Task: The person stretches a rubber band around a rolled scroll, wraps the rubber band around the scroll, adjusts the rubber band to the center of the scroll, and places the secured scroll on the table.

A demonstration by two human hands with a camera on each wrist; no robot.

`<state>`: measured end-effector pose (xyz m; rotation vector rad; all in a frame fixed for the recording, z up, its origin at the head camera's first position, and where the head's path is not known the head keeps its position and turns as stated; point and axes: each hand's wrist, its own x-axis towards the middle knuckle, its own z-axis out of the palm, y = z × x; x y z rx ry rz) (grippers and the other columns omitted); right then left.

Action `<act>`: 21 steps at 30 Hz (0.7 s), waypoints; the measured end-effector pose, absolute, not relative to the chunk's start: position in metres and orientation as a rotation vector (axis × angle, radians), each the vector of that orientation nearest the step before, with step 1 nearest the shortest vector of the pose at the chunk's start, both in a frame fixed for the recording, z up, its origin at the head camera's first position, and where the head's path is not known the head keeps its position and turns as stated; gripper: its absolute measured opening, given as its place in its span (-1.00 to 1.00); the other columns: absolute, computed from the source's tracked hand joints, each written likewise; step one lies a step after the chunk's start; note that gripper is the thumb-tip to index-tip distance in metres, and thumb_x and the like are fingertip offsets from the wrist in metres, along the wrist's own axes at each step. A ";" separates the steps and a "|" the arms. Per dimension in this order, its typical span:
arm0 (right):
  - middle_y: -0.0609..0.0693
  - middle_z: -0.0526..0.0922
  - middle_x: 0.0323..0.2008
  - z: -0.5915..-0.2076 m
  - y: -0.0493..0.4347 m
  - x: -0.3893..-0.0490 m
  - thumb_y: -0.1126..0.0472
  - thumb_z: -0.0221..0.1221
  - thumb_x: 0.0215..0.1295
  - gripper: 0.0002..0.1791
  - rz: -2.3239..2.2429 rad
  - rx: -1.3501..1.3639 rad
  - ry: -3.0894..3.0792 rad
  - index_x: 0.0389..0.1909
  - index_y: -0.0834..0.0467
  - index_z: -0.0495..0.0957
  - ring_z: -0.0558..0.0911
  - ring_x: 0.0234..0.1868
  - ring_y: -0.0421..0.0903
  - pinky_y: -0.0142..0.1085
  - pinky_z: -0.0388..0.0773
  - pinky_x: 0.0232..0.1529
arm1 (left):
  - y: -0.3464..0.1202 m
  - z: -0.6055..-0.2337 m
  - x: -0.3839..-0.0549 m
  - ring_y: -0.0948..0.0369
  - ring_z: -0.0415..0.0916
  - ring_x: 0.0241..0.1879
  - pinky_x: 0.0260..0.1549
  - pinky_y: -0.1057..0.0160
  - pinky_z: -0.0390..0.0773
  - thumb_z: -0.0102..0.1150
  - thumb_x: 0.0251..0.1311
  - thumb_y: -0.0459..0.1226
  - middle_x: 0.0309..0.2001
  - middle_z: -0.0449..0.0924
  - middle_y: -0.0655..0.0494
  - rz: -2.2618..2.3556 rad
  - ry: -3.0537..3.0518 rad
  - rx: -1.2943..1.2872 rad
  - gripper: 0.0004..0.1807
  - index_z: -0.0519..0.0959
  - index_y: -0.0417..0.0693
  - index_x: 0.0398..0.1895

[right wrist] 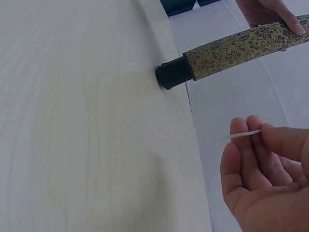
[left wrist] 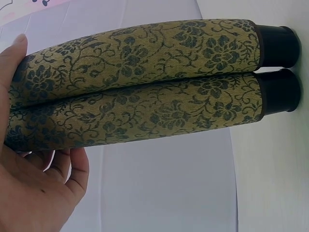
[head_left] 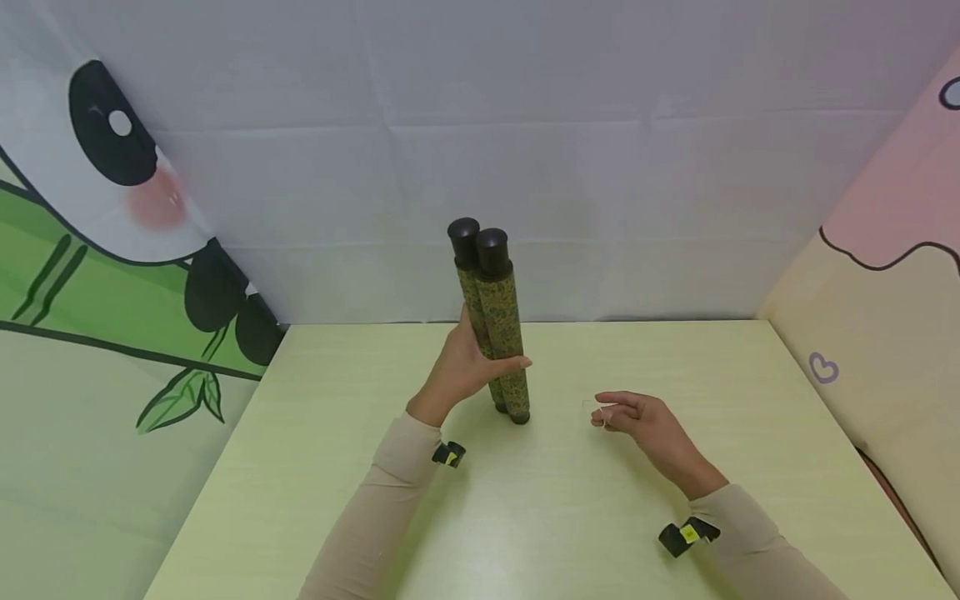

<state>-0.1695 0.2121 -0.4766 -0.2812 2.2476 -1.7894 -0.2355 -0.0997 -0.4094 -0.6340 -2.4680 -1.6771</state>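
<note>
1. Sleeves [head_left: 367, 533]: two, light-coloured, extending over the near part of the table [head_left: 570, 533].
2. Wrist devices [head_left: 677, 542]: two, black, one at each wrist, above the table. Yellow labels [head_left: 688, 533] show on both; any writing is too small to read.
3. Rolls [head_left: 501, 317]: two, side by side, near the middle of the table. The covering is yellow-brown with a dark floral pattern.
4. End knobs [head_left: 492, 254]: four, dark, one at each end of each roll.
5. Orientation: the long axis is steep, upper ends leaning slightly toward the table's left side, lower ends pointing down at its surface. Whether they touch it cannot be told.
6. Left hand [head_left: 461, 364]: clamped round both rolls, thumb across the front.
7. Right hand [head_left: 652, 433]: over the table's right half, apart from the rolls. Thumb and fingers pinch one thin pale strip [right wrist: 245, 134].
8. Cloth [head_left: 585, 175]: white, behind the table's far edge.
</note>
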 end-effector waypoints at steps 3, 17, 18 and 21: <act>0.32 0.67 0.02 -0.476 0.211 -0.169 0.30 0.10 0.54 -0.60 -1.830 -0.228 2.237 0.24 0.48 0.46 0.71 0.00 -0.04 -0.27 0.61 0.07 | -0.099 -0.409 -0.236 0.11 0.48 0.22 0.17 -0.09 0.49 0.61 -0.05 0.06 0.28 0.44 0.09 -1.688 -2.467 -0.639 0.31 -0.19 0.48 0.60; -0.04 0.61 -0.15 -0.478 0.220 -0.175 0.31 -0.05 0.62 -0.47 -2.263 0.122 1.316 0.47 0.41 0.10 0.59 -0.17 -0.21 -0.33 0.51 0.03 | -0.097 -0.407 -0.235 0.09 0.45 0.25 0.19 -0.10 0.47 0.61 -0.08 0.11 0.31 0.42 0.09 -1.654 -2.493 -0.612 0.32 -0.18 0.42 0.61; -0.04 0.62 -0.16 -0.479 0.221 -0.175 0.30 -0.06 0.63 -0.50 -2.278 0.149 1.232 0.46 0.38 0.14 0.59 -0.16 -0.21 -0.32 0.49 0.03 | -0.096 -0.407 -0.235 0.09 0.46 0.25 0.18 -0.09 0.48 0.61 -0.07 0.10 0.31 0.42 0.09 -1.654 -2.491 -0.616 0.31 -0.17 0.40 0.61; -0.04 0.61 -0.19 -0.479 0.221 -0.174 0.27 -0.10 0.66 -0.57 -2.297 0.190 1.061 0.41 0.32 0.17 0.57 -0.17 -0.21 -0.33 0.46 0.00 | -0.096 -0.408 -0.235 0.10 0.48 0.22 0.16 -0.08 0.50 0.60 -0.05 0.08 0.28 0.44 0.10 -1.646 -2.484 -0.639 0.28 -0.13 0.37 0.61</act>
